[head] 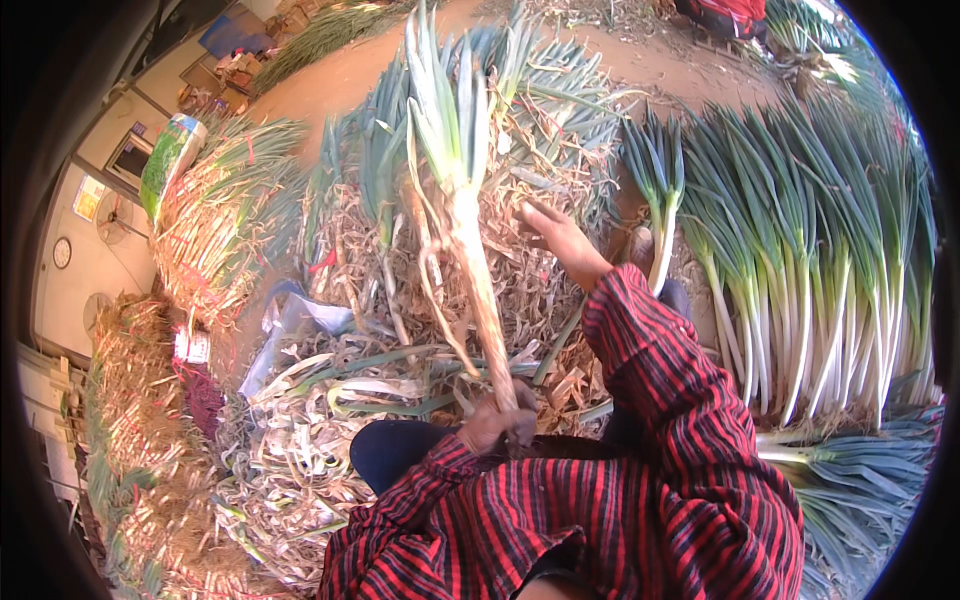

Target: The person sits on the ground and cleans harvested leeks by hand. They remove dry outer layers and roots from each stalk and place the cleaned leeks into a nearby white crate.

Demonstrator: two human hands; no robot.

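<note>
My left hand (495, 421) grips the root end of a large green onion (480, 281), close to my lap. The onion stands up and away from me, its green leaves at the far end and brown dry outer leaves hanging along its pale stalk. To the right of the stalk, my right hand (555, 234) is raised with its fingers apart and nothing in it. Behind both lies a heap of untrimmed green onions (555, 161) with dry, papery leaves.
Peeled green onions with white stalks (802, 300) stand in a row on the right, more lying below them (862, 465). Stripped leaves (300, 450) pile up at left. Tied bundles (217, 217) lie farther left. A person in red (739, 15) is at the far right.
</note>
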